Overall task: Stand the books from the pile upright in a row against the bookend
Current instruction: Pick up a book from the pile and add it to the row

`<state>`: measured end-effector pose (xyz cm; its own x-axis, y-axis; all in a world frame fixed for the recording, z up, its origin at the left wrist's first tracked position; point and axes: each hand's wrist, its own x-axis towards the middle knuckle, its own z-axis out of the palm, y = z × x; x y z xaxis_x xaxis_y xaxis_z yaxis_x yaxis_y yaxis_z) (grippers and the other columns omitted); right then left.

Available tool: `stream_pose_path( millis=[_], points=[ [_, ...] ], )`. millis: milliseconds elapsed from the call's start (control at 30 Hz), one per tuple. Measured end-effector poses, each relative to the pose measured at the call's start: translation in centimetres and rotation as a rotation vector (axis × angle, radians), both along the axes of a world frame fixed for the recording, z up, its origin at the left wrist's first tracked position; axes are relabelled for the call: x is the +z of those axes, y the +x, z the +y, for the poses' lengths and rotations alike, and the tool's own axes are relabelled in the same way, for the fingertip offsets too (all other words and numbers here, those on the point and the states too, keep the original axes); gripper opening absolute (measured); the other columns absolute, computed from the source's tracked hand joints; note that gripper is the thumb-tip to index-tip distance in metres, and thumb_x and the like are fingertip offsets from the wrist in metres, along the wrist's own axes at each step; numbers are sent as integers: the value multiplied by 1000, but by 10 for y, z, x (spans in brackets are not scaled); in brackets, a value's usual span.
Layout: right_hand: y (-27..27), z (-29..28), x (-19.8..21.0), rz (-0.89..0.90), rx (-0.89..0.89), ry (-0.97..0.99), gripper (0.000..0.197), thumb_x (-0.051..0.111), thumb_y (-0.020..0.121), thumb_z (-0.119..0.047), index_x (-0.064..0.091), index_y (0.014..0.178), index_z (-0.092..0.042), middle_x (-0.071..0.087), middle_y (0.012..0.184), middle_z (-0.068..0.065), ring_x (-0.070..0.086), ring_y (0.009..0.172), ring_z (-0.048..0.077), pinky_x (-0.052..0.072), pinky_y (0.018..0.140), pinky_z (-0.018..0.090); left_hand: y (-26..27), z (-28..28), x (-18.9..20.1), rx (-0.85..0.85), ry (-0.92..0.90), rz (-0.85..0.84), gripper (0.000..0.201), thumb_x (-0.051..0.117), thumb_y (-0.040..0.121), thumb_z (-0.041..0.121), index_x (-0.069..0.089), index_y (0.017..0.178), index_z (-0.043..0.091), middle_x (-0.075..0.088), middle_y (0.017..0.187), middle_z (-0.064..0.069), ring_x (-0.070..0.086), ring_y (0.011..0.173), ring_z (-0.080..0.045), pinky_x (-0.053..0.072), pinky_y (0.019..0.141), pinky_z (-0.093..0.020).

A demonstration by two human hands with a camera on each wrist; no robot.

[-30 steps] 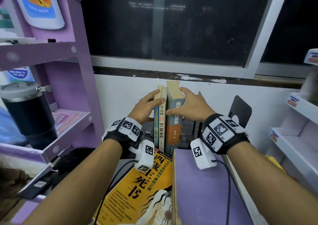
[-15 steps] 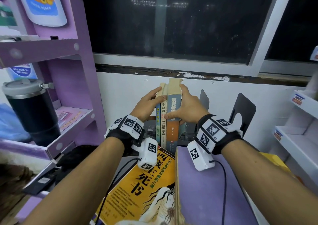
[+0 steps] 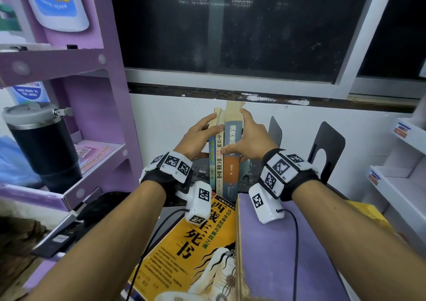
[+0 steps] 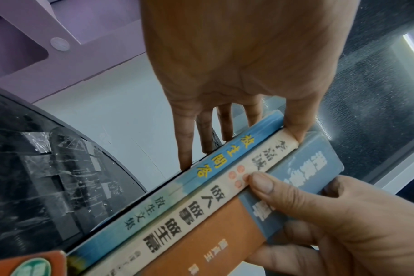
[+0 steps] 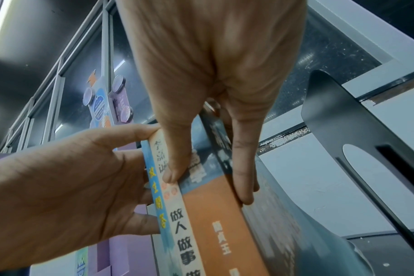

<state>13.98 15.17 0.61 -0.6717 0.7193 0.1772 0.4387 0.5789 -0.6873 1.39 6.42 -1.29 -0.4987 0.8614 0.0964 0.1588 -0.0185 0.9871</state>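
Observation:
Three books stand upright by the white wall: a thin blue-spined one (image 3: 211, 162), a white-spined one (image 3: 219, 164) and a thick blue-and-orange one (image 3: 231, 162). My left hand (image 3: 207, 128) pinches the two thin books, fingers (image 4: 184, 149) flat on the blue cover and thumb on the white spine (image 4: 189, 211). My right hand (image 3: 247, 135) pinches the thick book (image 5: 213, 205), thumb on its spine and fingers on its right cover. A black bookend (image 3: 275, 130) stands just right of the books, a second one (image 3: 327, 148) farther right. The pile, a yellow book (image 3: 196, 250) and a purple book (image 3: 283, 254), lies in front.
A purple shelf unit (image 3: 69, 70) rises at the left with a black tumbler (image 3: 41, 144) on its lower shelf. White shelves (image 3: 403, 162) line the right side. A dark window (image 3: 230, 35) sits above the wall behind the books.
Both hands stay on the same three books. The view has shifted a little, and the two bookends show more fully at the right.

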Motion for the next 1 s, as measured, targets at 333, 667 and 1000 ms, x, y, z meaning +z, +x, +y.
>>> stream_pose_path(
  millis=[333, 667, 1000],
  points=[
    [3, -2, -2, -37, -15, -10, 118, 87, 70, -21, 3, 152, -28, 59, 122, 13, 64, 100, 30, 61, 64, 47, 5, -1, 2, -6, -8, -15, 54, 50, 97, 31, 30, 148, 35, 56, 131, 0, 55, 91, 1, 43, 58, -25],
    [14, -2, -2, 3, 42, -105, 108, 81, 77, -21, 5, 152, -34, 62, 123, 8, 68, 97, 26, 62, 68, 44, 11, -1, 8, 22, -37, -8, 54, 48, 99, 28, 29, 149, 31, 55, 133, -5, 56, 85, -3, 44, 57, -27],
    [68, -16, 15, -113, 31, -133, 94, 75, 81, -38, 17, 152, -20, 62, 121, 19, 67, 100, 31, 55, 91, 45, 32, -29, 16, 100, -117, 10, 58, 55, 95, 31, 28, 146, 22, 51, 138, -7, 51, 115, -23, 43, 85, -40]
  ],
)
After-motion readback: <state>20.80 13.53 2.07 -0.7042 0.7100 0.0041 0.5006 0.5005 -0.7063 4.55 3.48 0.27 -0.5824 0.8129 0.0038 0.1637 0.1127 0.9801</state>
